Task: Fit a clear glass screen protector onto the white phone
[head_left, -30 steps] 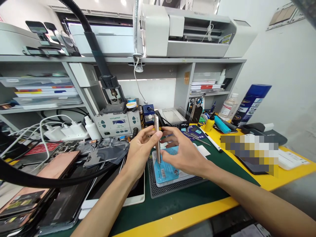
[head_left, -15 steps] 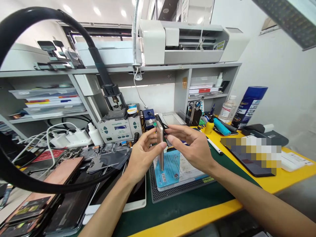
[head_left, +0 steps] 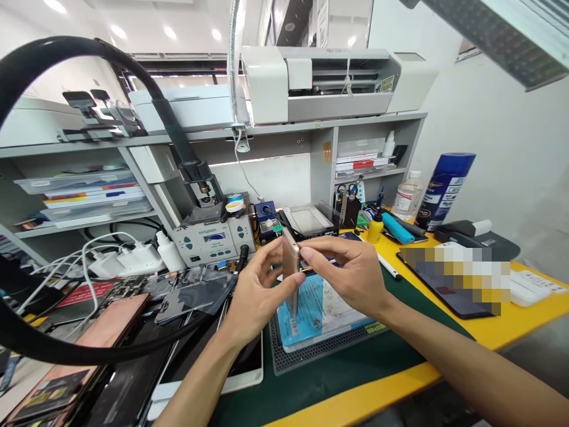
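A thin gold phone (head_left: 291,267) stands on edge above a blue and white plastic-covered packet (head_left: 311,314). My left hand (head_left: 262,290) grips the phone, its thumb on the near edge and its fingers behind the far face. My right hand (head_left: 344,270) is closed at the phone's upper right corner, thumb and forefinger pinched together there. Whether anything small is between those fingertips is too small to tell. Under the packet lies a dark perforated pad (head_left: 284,363) on the green mat (head_left: 249,400).
Opened phones (head_left: 111,332) and a white-framed tablet (head_left: 249,367) lie at the left. A black hose (head_left: 89,353) loops over them. Behind stands a grey soldering station (head_left: 213,240). At the right are a yellow bottle (head_left: 376,228), a blue can (head_left: 447,190) and a dark tablet (head_left: 444,290).
My right thumb and forefinger have closed in at the phone's upper corner. The phone has turned slightly, showing more of its gold face. The camera view has shifted a little.
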The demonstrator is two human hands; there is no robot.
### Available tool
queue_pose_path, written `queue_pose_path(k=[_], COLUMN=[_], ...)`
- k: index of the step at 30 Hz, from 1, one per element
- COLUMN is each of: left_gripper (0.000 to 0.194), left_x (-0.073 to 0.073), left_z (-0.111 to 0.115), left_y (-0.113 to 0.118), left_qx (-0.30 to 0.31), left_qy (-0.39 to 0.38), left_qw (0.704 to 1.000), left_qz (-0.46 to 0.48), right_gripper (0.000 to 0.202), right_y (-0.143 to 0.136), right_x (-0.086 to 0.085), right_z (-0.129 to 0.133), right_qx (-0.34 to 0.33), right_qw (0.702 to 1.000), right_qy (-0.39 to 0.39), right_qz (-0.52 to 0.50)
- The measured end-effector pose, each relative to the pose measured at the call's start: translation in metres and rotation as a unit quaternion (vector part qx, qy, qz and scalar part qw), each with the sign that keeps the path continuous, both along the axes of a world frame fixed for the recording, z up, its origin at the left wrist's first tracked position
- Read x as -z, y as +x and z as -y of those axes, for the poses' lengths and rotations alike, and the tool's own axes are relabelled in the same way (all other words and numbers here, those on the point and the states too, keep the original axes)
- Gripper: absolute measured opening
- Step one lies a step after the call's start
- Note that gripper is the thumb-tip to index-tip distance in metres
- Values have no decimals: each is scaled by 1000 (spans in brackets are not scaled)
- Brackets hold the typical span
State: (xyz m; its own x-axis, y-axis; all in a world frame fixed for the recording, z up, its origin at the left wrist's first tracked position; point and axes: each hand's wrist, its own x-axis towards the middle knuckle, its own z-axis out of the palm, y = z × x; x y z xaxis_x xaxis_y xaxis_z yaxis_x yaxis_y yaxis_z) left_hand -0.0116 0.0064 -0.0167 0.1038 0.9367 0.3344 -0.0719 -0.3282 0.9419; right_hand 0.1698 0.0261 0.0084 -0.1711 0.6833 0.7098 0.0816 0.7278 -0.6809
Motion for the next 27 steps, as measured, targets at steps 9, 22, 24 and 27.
queue_pose_path(k=[9,22,24,27], left_gripper=[61,62,64,64], left_x=[-1,-3,-3,-3], left_z=[1,2,2,2], left_y=[3,5,4,4], left_qx=[6,5,4,1], left_qy=[-3,-6,-8,-7], left_qw=[1000,1000,1000,1000], left_qz=[13,-1,-1,-11], right_gripper=[13,11,11,10], right_y=[-2,-4,-3,-3], right_x=[-1,-4,-4,-4], right_z=[1,5,5,5], right_qx=[9,16,18,15], right_qw=[1000,999,999,999], right_qy=[19,34,38,44], right_qz=[2,-15,-16,-16])
